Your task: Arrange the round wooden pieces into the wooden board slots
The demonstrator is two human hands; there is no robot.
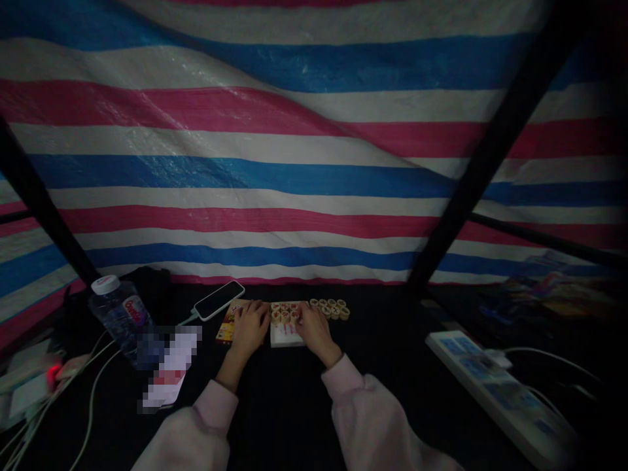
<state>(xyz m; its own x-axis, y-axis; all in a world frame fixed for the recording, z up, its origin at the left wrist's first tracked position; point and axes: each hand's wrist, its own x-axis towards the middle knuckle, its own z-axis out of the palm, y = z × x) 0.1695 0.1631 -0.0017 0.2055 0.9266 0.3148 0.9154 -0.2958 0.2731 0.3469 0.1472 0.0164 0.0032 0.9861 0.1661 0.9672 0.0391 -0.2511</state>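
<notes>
My left hand [250, 325] rests palm down on a yellow and red cardboard box [226, 331], its fingers stretched over the top. To its right lies a white box [287, 340] with pinkish print on its near part. Round wooden Chinese chess pieces [280, 313] with red characters sit in rows on its far part. My right hand [315, 327] is at the right end of these rows, thumb and fingers curled together about a piece at the edge; the fingers partly hide it. Beyond that hand, more Chinese chess pieces [336, 307] stand in two rows on the black table.
A phone [219, 300] with a cable lies behind the boxes. On the left are a large clear bottle [122, 314], a partly blurred-out phone [171, 373] and white cables [91, 405]. A white power strip [485, 386] lies right. Striped tarpaulin [269, 170] hangs behind black poles.
</notes>
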